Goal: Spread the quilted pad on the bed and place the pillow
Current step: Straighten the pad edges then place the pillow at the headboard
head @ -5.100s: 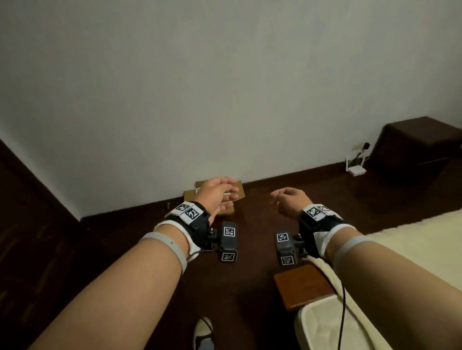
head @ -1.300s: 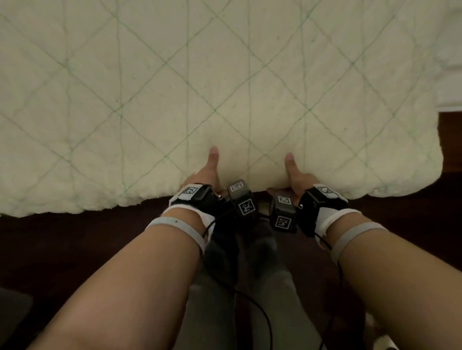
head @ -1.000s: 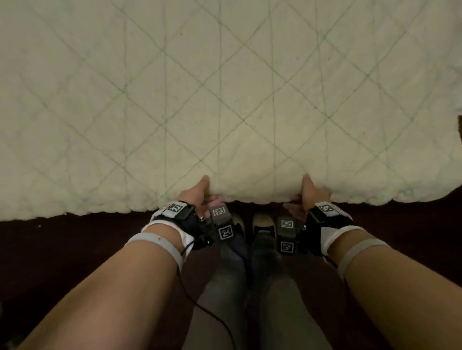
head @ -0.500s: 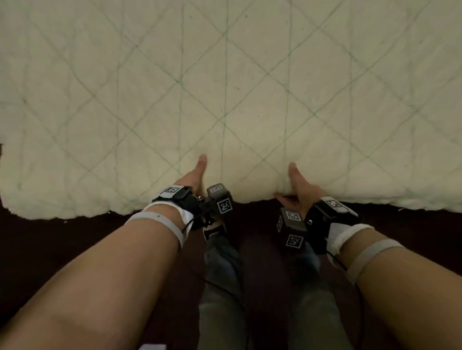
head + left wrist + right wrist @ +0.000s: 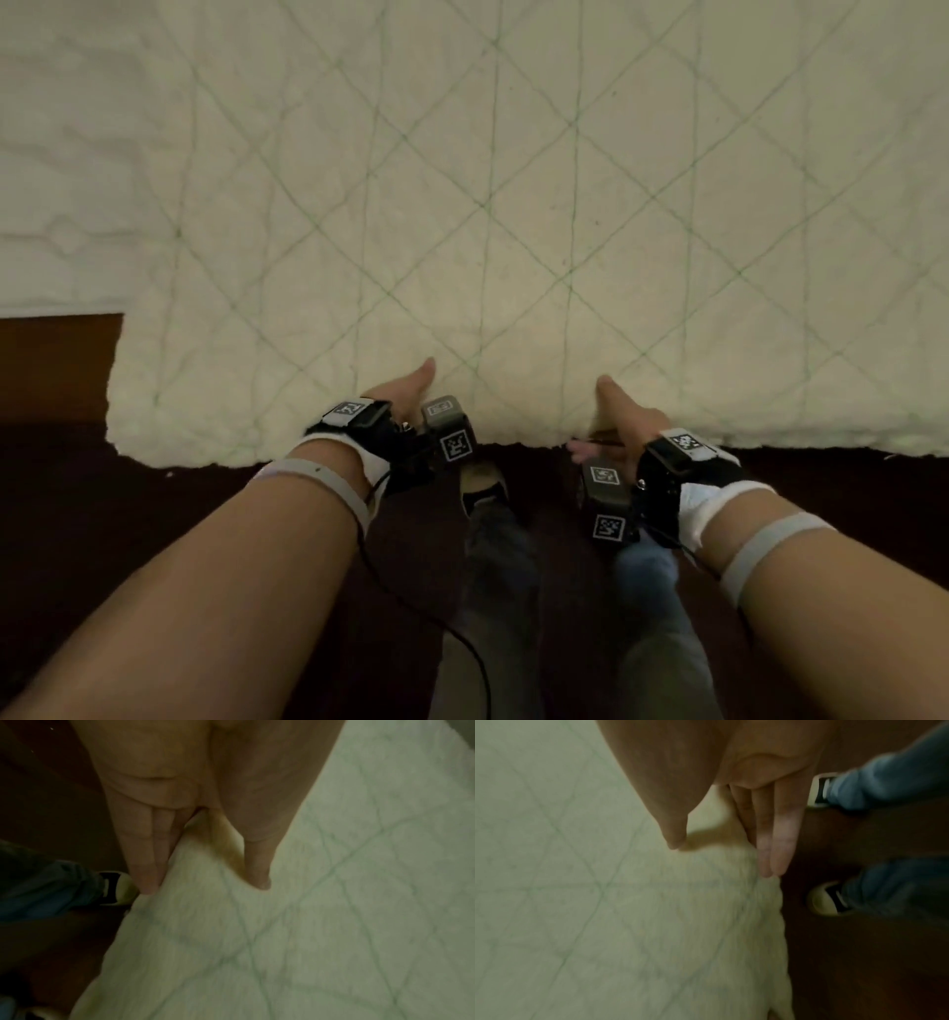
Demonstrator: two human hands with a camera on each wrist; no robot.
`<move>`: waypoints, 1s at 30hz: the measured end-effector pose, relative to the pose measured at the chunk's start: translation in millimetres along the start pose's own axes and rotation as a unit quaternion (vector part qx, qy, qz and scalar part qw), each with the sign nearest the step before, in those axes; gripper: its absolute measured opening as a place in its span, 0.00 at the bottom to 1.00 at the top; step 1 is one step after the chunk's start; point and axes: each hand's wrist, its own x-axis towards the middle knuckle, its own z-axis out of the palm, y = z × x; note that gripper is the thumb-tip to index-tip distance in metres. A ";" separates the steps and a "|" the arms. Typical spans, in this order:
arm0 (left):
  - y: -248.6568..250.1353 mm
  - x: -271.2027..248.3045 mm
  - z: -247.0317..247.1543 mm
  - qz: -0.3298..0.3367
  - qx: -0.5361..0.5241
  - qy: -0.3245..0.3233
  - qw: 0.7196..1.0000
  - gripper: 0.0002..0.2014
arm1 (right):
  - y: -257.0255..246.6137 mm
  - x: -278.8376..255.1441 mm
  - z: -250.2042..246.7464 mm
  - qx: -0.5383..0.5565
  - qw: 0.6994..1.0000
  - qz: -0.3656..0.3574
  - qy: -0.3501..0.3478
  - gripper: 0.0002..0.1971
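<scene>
The cream quilted pad (image 5: 513, 205) with green diamond stitching lies spread over the bed and fills the upper part of the head view. Its near edge hangs in front of me. My left hand (image 5: 405, 395) pinches that edge, thumb on top and straight fingers underneath. My right hand (image 5: 616, 416) pinches it the same way, a short way to the right. In the left wrist view the left hand (image 5: 203, 884) clamps the pad (image 5: 308, 923). In the right wrist view the right hand (image 5: 723, 858) does likewise on the pad (image 5: 628, 923). No pillow is in view.
A white mattress (image 5: 61, 205) shows beyond the pad's left corner, with a brown wooden bed frame corner (image 5: 56, 360) below it. Dark wooden floor (image 5: 77, 514) runs along the near side. My legs and a shoe (image 5: 482, 483) stand close to the pad's edge.
Five seconds ago both hands were empty, facing a wall. Over the last second they keep pinching the pad's edge while the pad's left corner and the bed frame come into view.
</scene>
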 end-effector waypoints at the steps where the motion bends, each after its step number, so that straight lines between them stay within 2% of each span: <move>1: -2.7 -3.8 -13.7 -0.020 -0.008 0.014 1.000 0.66 | 2.6 -2.1 19.5 0.000 1.000 0.011 -0.029 0.37; 3: -4.4 -5.7 -35.3 -0.034 -0.039 0.043 0.998 0.61 | 2.0 -10.6 54.1 -0.010 0.998 0.008 -0.055 0.43; 4: -1.2 -8.4 -39.3 -0.038 -0.065 0.047 0.996 0.63 | 2.6 -3.2 65.8 -0.030 0.998 0.003 -0.052 0.44; 7: 6.6 -16.5 -31.4 -0.036 -0.021 0.046 0.998 0.65 | 10.1 14.8 79.3 -0.079 0.996 -0.020 -0.036 0.50; 10: 13.0 -13.0 -25.5 0.020 0.044 0.077 0.996 0.62 | 13.6 17.9 81.8 -0.072 0.997 -0.019 -0.029 0.52; 13: 14.3 -14.4 -29.0 0.026 0.058 0.068 0.996 0.70 | 6.2 5.8 77.3 -0.175 0.984 -0.008 -0.020 0.43; 16: 21.1 -28.9 -26.8 0.040 0.074 0.062 0.995 0.55 | 4.2 13.9 74.1 -0.241 0.970 -0.016 -0.010 0.62; 18: 15.7 -38.4 -26.0 0.035 0.082 0.085 0.992 0.52 | 8.2 29.2 68.7 -0.297 0.954 -0.036 -0.007 0.65; 19: 11.5 -45.1 -26.3 0.010 0.077 0.093 0.993 0.53 | 5.8 21.0 66.5 -0.310 0.950 -0.028 -0.013 0.64; 21: -0.8 -47.8 -32.0 -0.023 0.036 0.083 0.996 0.54 | -2.3 -9.6 66.7 -0.270 0.962 -0.043 -0.019 0.52; 22: -9.7 -47.7 -37.1 -0.029 -0.007 0.075 0.997 0.53 | 0.1 -14.1 69.8 -0.240 0.970 -0.035 -0.036 0.44; 25: -29.9 -51.4 -60.9 -0.020 -0.100 0.092 0.991 0.49 | 19.1 -32.2 92.1 -0.159 0.980 0.021 -0.115 0.33; 28: -28.2 -62.8 -96.6 -0.018 -0.136 0.129 0.982 0.43 | 37.7 -50.0 135.8 -0.107 0.970 0.026 -0.216 0.28; 30: -24.0 -53.2 -123.4 -0.042 -0.136 0.160 0.977 0.51 | 39.5 -55.7 166.6 -0.052 0.968 0.024 -0.242 0.28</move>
